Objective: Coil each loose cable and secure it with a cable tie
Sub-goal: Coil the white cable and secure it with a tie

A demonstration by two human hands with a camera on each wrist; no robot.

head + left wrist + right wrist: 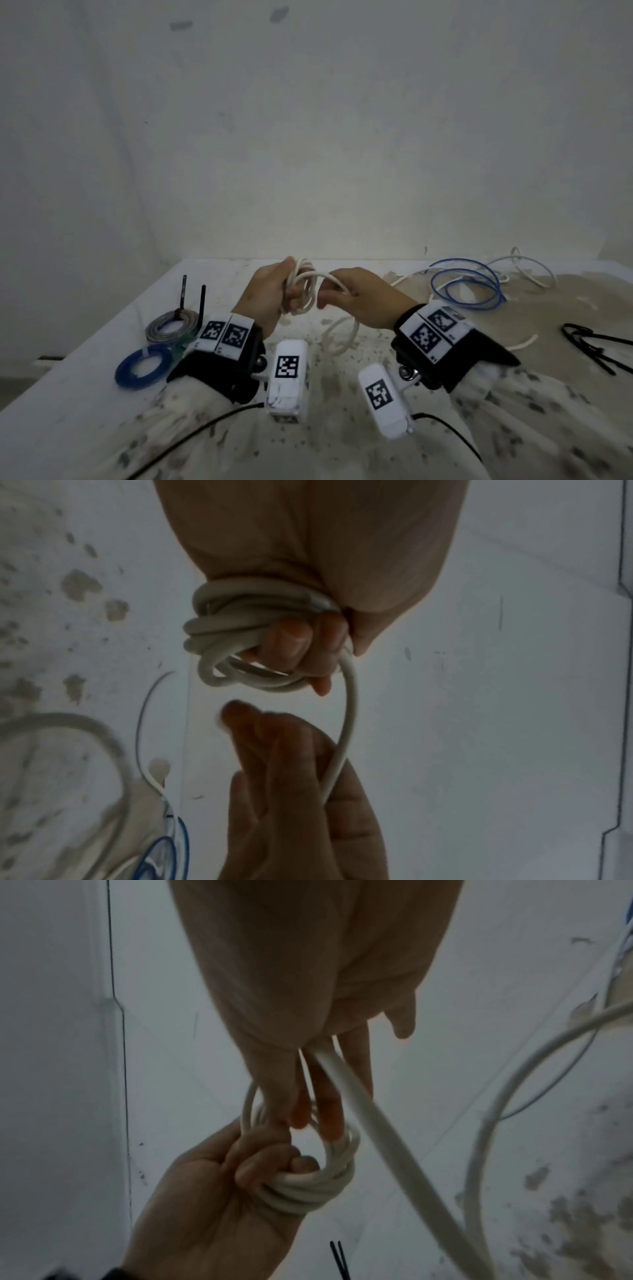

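Coil [301, 284] of white cable bunched in my left hand [270, 291], fingers curled round loops so they can't spring. My right hand [359, 298], at 3 o'clock, pinches free strand, feeding next loop. Cable ties [596, 346] wait farther right.

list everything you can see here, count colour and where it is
white cable coil: one, white, gripped in the left hand, loose tail hanging to the table
blue cable: one, blue, loose loops, far right of table
white cable: one, white, loose, behind the blue one
grey cable coil: one, grey, coiled, left of table
blue cable coil: one, blue, coiled, left front
black cable ties: a bunch, black, right edge
table: one, white, stained
wrist cameras: two, white, under the wrists
left hand: grips the coil
right hand: holds the cable's strand
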